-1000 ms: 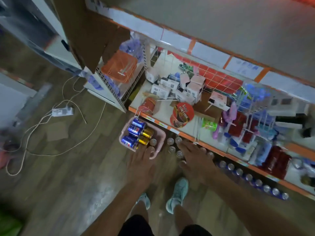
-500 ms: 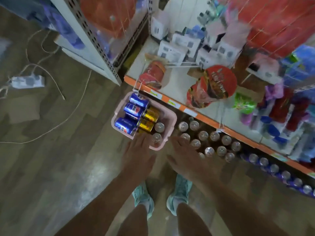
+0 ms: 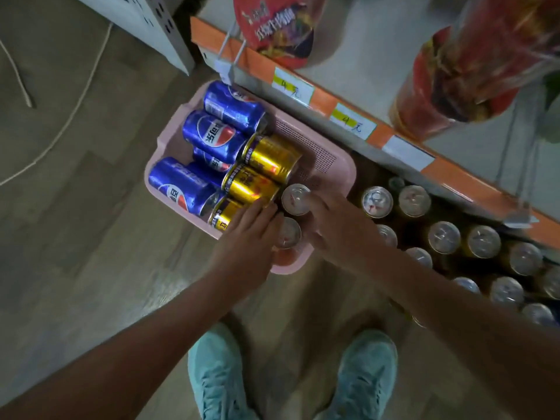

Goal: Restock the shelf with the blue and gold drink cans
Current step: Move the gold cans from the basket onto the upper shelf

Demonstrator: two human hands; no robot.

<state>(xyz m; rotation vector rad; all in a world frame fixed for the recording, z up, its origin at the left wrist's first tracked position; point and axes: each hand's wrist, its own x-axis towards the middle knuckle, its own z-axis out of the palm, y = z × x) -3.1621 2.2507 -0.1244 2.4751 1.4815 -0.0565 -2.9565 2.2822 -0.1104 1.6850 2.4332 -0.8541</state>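
blue cans [image 3: 212,137] lie on their sides in the pink basket [image 3: 327,165] on the floor, toward its 10 o'clock side; gold cans [image 3: 269,159] lie beside them in the middle. our left hand [image 3: 245,241], fingers nearly straight, rests over the lowest gold can. our right hand [image 3: 336,225] touches the rim of an upright can [image 3: 295,198] at the basket's 4 o'clock corner with half-curled fingers; we cannot tell if it grips. at 3 o'clock, shelf cans [image 3: 444,237] stand in rows.
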